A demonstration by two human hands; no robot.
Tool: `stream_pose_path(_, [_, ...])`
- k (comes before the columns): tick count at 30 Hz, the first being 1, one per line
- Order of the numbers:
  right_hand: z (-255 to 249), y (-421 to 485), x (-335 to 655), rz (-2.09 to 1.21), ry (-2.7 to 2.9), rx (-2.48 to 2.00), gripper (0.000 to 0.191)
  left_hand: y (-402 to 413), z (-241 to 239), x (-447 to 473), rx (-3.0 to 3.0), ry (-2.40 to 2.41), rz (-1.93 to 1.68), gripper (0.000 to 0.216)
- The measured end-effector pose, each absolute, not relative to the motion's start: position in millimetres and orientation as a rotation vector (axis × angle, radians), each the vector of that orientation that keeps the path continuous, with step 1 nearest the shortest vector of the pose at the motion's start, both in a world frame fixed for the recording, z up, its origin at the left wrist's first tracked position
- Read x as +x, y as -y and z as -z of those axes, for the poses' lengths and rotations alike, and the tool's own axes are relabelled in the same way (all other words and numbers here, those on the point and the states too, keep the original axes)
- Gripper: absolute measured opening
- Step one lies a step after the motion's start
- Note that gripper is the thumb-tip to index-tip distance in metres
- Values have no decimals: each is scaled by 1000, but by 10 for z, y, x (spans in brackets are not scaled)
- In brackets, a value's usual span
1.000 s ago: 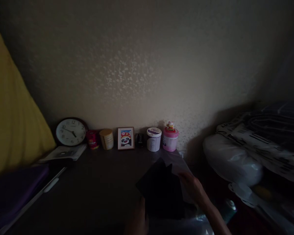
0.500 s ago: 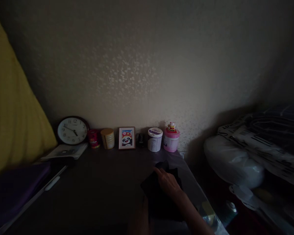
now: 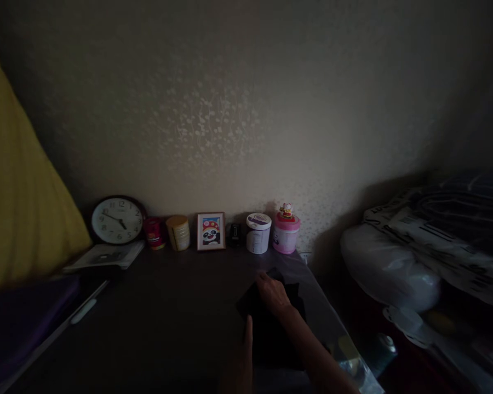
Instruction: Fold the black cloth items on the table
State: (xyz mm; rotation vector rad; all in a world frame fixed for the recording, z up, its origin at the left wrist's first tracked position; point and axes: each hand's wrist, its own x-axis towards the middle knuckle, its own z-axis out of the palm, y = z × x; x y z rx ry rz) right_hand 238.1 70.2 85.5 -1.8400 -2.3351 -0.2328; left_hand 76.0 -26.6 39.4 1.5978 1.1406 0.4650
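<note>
A black, soft-looking piece of cloth (image 3: 277, 339) with pointed corners lies on the right part of the dark table; its exact kind is lost in the dark. My right hand (image 3: 272, 294) is on its upper part, fingers curled down and closed on the fabric. Low in the picture, my left hand (image 3: 247, 350) stands along the cloth's left edge. One finger or thumb points up there, while its other fingers are hidden in shadow.
Along the wall stand a round clock (image 3: 118, 220), a red can (image 3: 154, 234), a yellow-lidded jar (image 3: 178, 233), a panda picture frame (image 3: 211, 232), a white tub (image 3: 258, 234) and a pink tub (image 3: 286, 235) topped by a cat figurine (image 3: 286, 210). Plastic-wrapped bedding (image 3: 390, 262) lies right.
My right hand has shifted slightly left on the cloth. My left hand has come up a little, its finger now clearer at the cloth's left edge. The view has turned slightly.
</note>
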Motion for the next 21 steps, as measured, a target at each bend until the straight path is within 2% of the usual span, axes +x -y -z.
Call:
stream_pose_path(3, [-790, -734, 2368, 240, 2370, -1794, 25, 234, -369, 757, 1657, -1163, -479, 38])
stream_pose_path(9, [-753, -705, 2377, 191, 2388, -1744, 25, 226, -296, 847, 1763, -1208, -448, 65])
stream_pose_path(16, [-721, -266, 2451, 17, 2200, -1622, 20, 215, -204, 996, 1864, -1325, -322, 72])
stream_pose_path(21, [-391, -2, 2619, 104, 2107, -1610, 28, 228, -220, 987, 1994, -1371, -186, 82])
